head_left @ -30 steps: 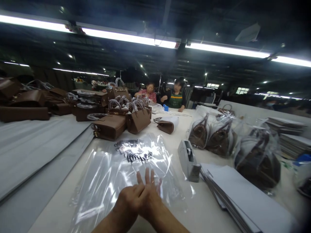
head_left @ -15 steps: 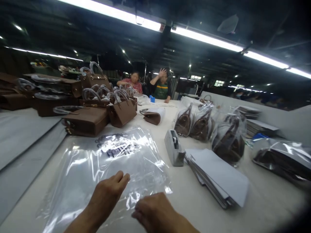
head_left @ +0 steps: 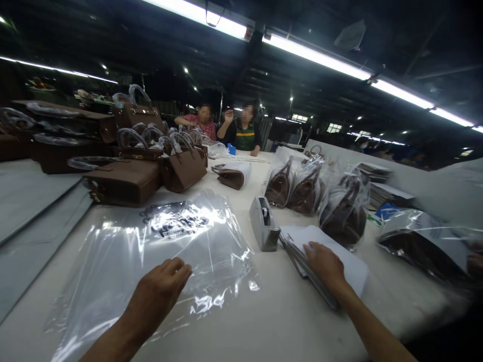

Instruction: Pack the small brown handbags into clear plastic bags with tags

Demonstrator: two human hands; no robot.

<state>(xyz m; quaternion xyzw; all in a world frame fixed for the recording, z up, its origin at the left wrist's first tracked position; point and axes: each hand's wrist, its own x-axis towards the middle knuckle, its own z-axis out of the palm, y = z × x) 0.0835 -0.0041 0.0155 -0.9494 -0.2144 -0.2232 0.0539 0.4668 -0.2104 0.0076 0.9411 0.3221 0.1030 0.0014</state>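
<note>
My left hand (head_left: 160,289) is over the clear plastic bags (head_left: 215,251) lying flat on the table. Its fingers are curled together, and whatever they may hold is hidden. Dark printing shows on the far part of the top bag. To the right, my right hand (head_left: 325,264) rests with outstretched fingers on a stack of white boards (head_left: 352,256), fingertips near its left edge. A grey tape dispenser (head_left: 264,226) stands between the bags and the stack.
Brown handbags (head_left: 124,181) with wrapped handles crowd the left and back. Plastic-wrapped handbags (head_left: 341,216) stand behind the stack, and another wrapped bag (head_left: 422,246) lies at right. Large grey sheets (head_left: 33,221) cover the left side. Two people (head_left: 245,133) sit across the table.
My right hand has moved from the near edge of the plastic bags rightward onto the stack of boards. My left hand stays over the bags. The view has shifted slightly.
</note>
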